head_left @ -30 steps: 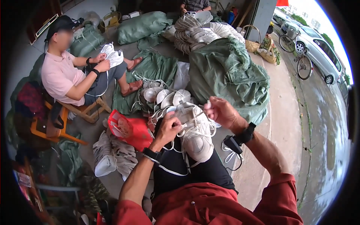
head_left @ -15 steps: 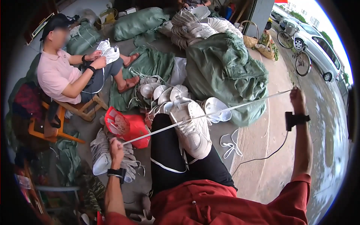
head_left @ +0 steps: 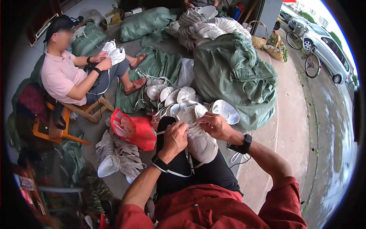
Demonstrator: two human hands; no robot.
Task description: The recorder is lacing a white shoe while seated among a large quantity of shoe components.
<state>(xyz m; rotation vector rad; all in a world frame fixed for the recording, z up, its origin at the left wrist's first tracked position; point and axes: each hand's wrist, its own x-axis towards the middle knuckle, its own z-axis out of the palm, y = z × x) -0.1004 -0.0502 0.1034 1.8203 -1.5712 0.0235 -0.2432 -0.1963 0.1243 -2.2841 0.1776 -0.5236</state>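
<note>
A slack white cord [head_left: 177, 174] hangs across the black trousers [head_left: 217, 177]; it might snag if tugged. Past it, 1 white shoe [head_left: 203, 147] rests on the legs, toe toward the wearer. The left hand [head_left: 175, 138] curls beside its opening; whether those fingers grip anything, I cannot tell. The right hand [head_left: 214, 124] pinches a thin lace over it. A hard sideways pull could roll the shoe, seemingly propped only by the legs. Farther off, 1 seated co-worker [head_left: 63, 78] holds white material [head_left: 114, 52].

The left hand [head_left: 175, 138] and right hand [head_left: 218, 126] partly hide the shoe [head_left: 203, 147]; beyond it, the top edge cuts off a person [head_left: 201, 3].
</note>
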